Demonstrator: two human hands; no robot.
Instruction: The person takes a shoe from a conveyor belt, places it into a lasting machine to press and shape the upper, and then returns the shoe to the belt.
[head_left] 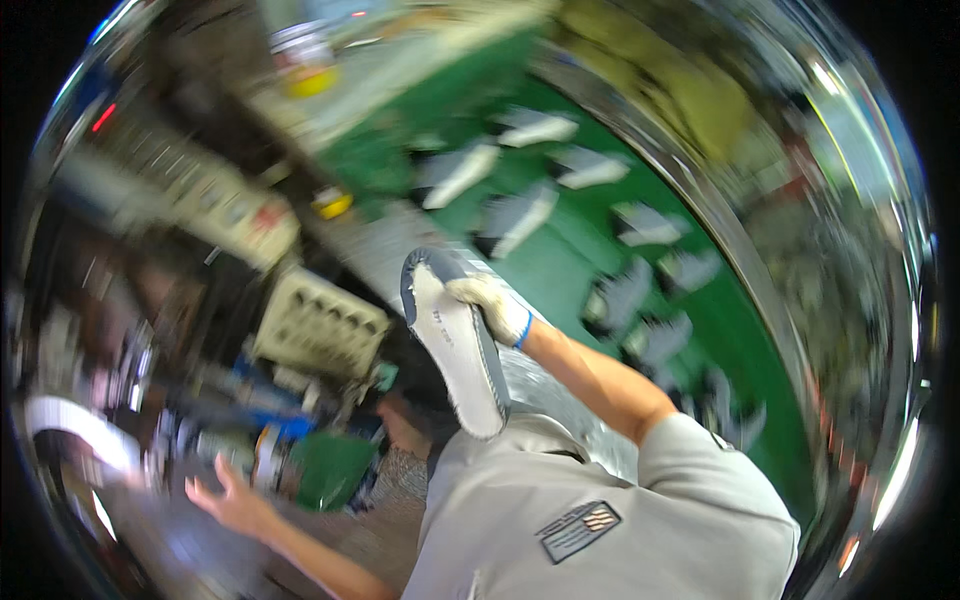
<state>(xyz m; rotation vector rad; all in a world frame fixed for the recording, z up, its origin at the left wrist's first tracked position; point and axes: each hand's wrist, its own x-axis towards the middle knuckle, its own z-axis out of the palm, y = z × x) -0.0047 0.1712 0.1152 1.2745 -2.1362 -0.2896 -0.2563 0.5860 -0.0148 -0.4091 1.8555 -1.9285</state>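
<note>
A grey shoe upper [448, 345] is turned with its pale underside up, a dark blue-grey rim gathered round the toe. My right hand [490, 304], in a white knitted glove with a blue cuff, grips it by one side near the toe. The thumb lies over the underside; the other fingers are partly hidden behind the shoe. Low on the left, my bare left hand [236, 500] is held out in the air with its fingers apart and nothing in it.
Several grey shoe uppers [518, 218] rest on a green conveyor belt [560, 262], bordered by a metal rail [745, 250]. To the left are a blurred control panel [220, 200] and a cream panel with dark holes [318, 325]. A green container [328, 470] lies below.
</note>
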